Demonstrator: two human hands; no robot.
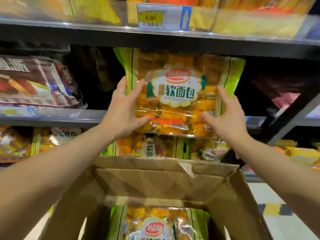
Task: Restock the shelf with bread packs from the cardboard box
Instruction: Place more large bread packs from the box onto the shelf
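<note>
- we are holding one bread pack point(176, 94) upright in front of the middle shelf point(52, 115), label facing us, its top just under the edge of the upper shelf point(69, 32).
- our left hand point(124, 110) is gripping the pack's lower left side, thumb across the front; our right hand point(226, 115) is gripping the lower right side the same way — both are closed on the pack, nothing else in them.
- we are judging the pack to be light and soft: a glossy film bag of small wrapped buns, likely slippery and easy to crush, so we are taking it by the side seams and lower corners rather than squeezing the middle.
- the cardboard box point(155, 184) is standing open just below our arms, with at least one more pack point(155, 224) lying inside it.
- behind the held pack we are seeing a dark gap on the middle shelf; a darker snack bag point(34, 80) is lying to the left, and the right side looks mostly open, though it is too dim to tell how deep.
- the upper shelf lip with its price tag point(162, 16) is sitting close above the pack's top, so we are expecting to tip or lower it a little to clear that edge — the shelf's front rail below is the other thing to lift over.
- more packs point(152, 148) of the same kind are already lying on the shelf beneath.
</note>
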